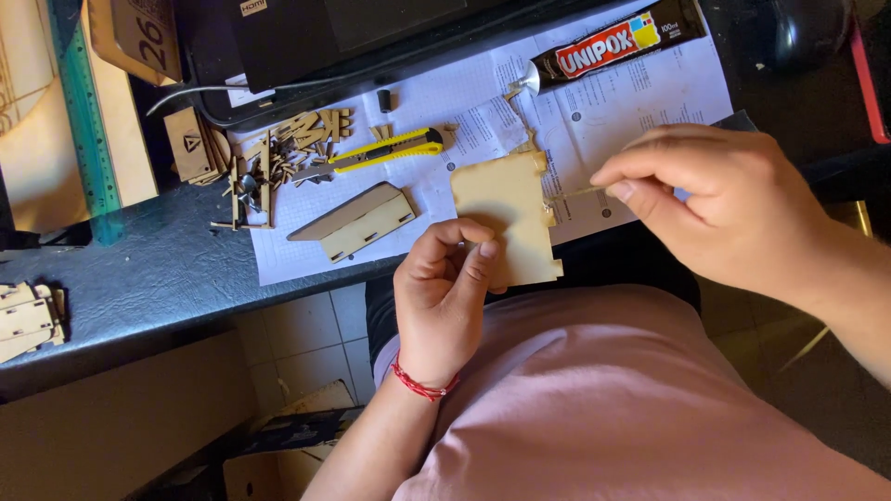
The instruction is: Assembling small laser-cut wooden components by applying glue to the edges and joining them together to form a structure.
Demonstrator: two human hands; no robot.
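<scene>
Over dark desk edge, left hand (444, 288) grip pinching flat notched plywood panel (504, 215) — right hand (715, 199) grip pinching thin stick (574, 193)

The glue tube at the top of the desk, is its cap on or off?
Off. The glue tube lies on its side on the paper sheet, its bare metal nozzle exposed; a small black cap lies apart to its left.

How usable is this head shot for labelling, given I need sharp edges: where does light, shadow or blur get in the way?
Head view: strong sunlight washes out the white printed paper sheet; the left hand casts a shadow on the pale notched wooden panel; the right hand is crisp, without motion blur; the black laptop sinks into dark shade.
</scene>
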